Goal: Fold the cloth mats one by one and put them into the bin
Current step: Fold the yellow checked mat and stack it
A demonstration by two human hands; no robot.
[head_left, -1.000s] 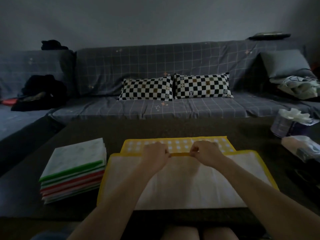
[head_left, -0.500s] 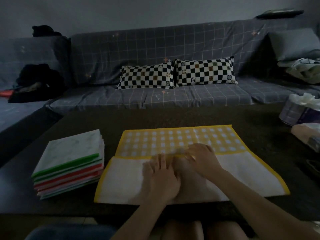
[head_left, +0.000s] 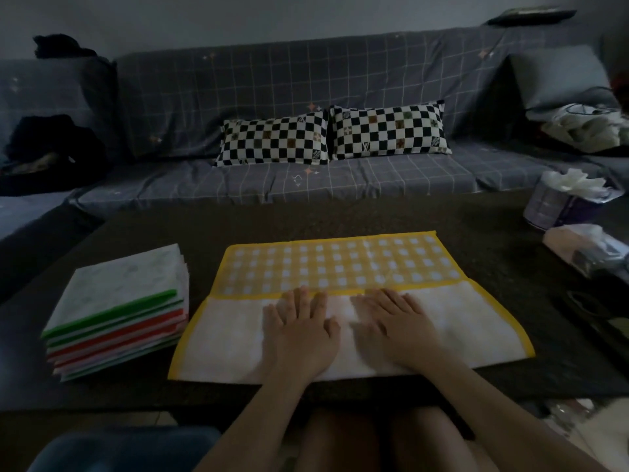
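A yellow-edged cloth mat (head_left: 343, 267) lies on the dark table, its near part folded over so the white underside faces up and the yellow checked side shows beyond it. My left hand (head_left: 301, 330) and my right hand (head_left: 396, 323) both lie flat, fingers straight, side by side on the white folded flap near its far edge. To the left stands a stack of folded mats (head_left: 119, 311) with green and red edges. No bin is in view.
The dark table (head_left: 340, 219) reaches to a grey sofa (head_left: 306, 185) with two checked pillows (head_left: 330, 134). Tissue packs (head_left: 571, 202) and other clutter sit at the table's right edge. A dark bundle (head_left: 51, 144) lies on the sofa at left.
My hands drew the mat's far edge toward me and laid it down, then let go and flattened onto the white flap. The mat now lies folded.
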